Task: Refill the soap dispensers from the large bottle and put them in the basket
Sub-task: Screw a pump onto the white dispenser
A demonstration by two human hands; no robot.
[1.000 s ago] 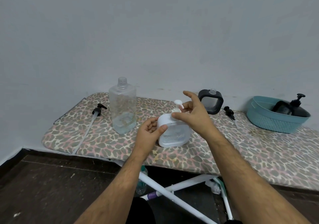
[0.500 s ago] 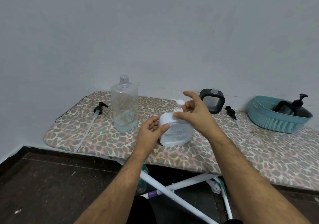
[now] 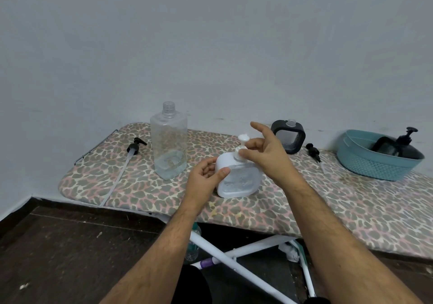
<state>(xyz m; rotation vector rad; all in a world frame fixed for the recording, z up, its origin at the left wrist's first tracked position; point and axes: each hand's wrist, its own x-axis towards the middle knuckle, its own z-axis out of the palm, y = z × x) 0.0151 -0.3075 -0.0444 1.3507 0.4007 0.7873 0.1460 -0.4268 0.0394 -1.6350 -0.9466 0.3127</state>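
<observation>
Pump (image 3: 241, 145) is pinched at its collar by the right hand (image 3: 267, 153) on the white dispenser (image 3: 239, 177), held steady on the ironing board (image 3: 140, 186) by the left hand (image 3: 206, 179). It should be twisted tight, kept upright.

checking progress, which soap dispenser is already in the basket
The black dispenser with its pump on, inside the blue basket; the other black one and the white one aren't.

White dispenser (image 3: 239, 179), teal basket (image 3: 375, 166) (leopard-print board cover (image 3: 140, 186))
</observation>
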